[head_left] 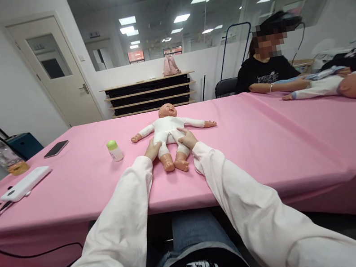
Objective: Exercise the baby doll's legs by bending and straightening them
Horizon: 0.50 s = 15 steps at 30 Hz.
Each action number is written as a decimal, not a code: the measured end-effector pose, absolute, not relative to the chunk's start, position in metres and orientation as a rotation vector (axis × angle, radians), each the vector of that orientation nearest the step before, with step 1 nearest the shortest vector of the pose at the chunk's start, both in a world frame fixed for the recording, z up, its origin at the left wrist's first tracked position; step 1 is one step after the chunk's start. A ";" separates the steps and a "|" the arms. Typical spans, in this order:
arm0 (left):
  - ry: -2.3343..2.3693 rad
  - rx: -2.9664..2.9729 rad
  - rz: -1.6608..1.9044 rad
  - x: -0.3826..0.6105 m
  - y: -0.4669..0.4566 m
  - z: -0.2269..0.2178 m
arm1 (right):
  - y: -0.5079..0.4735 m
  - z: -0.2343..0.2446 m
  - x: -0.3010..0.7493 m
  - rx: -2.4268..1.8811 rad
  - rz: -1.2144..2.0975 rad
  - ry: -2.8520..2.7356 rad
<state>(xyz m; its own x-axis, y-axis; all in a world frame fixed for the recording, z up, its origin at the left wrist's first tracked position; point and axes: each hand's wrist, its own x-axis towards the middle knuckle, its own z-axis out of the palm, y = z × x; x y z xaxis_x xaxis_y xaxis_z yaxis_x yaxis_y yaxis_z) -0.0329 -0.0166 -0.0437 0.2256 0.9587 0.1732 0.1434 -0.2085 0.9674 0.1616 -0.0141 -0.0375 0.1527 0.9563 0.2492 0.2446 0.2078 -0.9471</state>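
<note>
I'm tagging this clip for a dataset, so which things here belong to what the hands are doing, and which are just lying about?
In use:
left hand
right hand
baby doll in white clothes, both hands on its legs

Lying about:
green-capped bottle
smartphone
white handheld device
clear plastic bottle

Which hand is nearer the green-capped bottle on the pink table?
Left. The left hand rests on the baby doll's thigh, to the right of the green-capped bottle in view. The right hand is farther, on the doll's other thigh, with the doll's legs between it and the bottle.
</note>
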 end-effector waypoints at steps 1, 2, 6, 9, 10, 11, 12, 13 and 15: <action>1.125 1.626 1.096 -0.031 -0.018 -0.043 | -0.013 -0.038 0.162 -1.298 0.716 -1.375; 1.155 1.673 1.090 -0.029 -0.019 -0.043 | -0.012 -0.038 0.161 -1.320 0.647 -1.412; 1.263 1.864 1.060 -0.027 -0.019 -0.044 | -0.011 -0.042 0.155 -1.408 0.502 -1.458; 1.442 2.053 1.011 -0.029 -0.017 -0.042 | -0.012 -0.045 0.150 -1.505 0.489 -1.439; 1.480 2.106 0.990 -0.030 -0.017 -0.041 | -0.012 -0.046 0.149 -1.536 0.495 -1.433; 1.492 2.140 0.968 -0.031 -0.017 -0.039 | -0.012 -0.046 0.148 -1.561 0.508 -1.423; 1.482 2.155 0.943 -0.032 -0.018 -0.038 | -0.012 -0.047 0.147 -1.577 0.524 -1.406; 1.464 2.153 0.914 -0.033 -0.019 -0.037 | -0.012 -0.048 0.147 -1.582 0.542 -1.387; 1.451 2.119 0.842 -0.034 -0.023 -0.035 | -0.011 -0.048 0.147 -1.568 0.574 -1.359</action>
<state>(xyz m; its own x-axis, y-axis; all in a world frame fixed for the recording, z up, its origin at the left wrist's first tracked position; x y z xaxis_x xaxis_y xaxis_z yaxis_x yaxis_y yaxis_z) -0.0342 -0.0228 -0.0351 0.2657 0.9345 0.2369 0.6697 -0.3557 0.6519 0.1468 -0.0113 -0.0483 0.2727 0.9351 0.2262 0.4898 0.0674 -0.8692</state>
